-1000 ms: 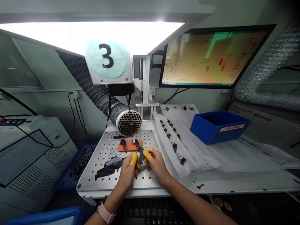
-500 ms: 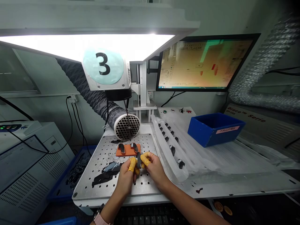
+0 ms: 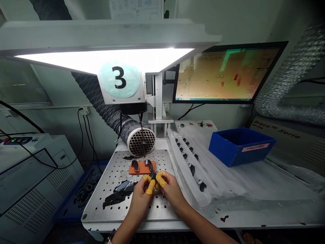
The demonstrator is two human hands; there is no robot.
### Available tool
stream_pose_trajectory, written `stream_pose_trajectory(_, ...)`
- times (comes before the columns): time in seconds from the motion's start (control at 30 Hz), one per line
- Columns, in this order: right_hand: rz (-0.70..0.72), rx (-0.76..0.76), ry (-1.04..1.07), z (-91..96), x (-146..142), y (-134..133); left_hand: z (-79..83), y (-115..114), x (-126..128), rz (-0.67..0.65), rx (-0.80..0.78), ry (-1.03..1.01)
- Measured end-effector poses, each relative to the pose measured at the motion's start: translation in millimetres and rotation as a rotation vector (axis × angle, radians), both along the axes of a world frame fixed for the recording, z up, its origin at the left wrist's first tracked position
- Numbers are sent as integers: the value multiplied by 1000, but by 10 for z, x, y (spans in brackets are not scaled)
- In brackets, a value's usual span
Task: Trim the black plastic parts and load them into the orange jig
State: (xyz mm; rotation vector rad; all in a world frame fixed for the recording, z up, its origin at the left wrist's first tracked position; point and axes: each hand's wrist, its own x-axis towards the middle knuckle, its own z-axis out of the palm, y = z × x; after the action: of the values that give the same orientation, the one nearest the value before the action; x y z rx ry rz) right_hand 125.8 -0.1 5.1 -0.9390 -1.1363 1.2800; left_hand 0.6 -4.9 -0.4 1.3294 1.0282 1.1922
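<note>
Over the perforated steel plate [image 3: 114, 206], the left hand [image 3: 141, 200] and right hand [image 3: 172, 191] close narrowly on one small black part [image 3: 152, 176], pinched between yellow-cotted fingertips [image 3: 150, 184] just in front of an orange pad [image 3: 141, 169]. Two further black parts [image 3: 135, 165] sit on that pad; more lie in a plastic sleeve [image 3: 185, 173] at right, beside a blue bin [image 3: 241, 154].
</note>
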Motion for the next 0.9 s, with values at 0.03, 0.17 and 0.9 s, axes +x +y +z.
stream_pose_trajectory(0.03, 3, 3, -2, -3, -1, 2, 1, -1, 1, 6, 1, -9)
stream_pose_trajectory(0.17, 12, 6, -34, -15, -3, -1, -8, -6, -2, 8, -5, -35)
stream_pose_trajectory(0.9, 0, 41, -219, 25, 9, -44, 2, -17, -17, -15, -25, -34)
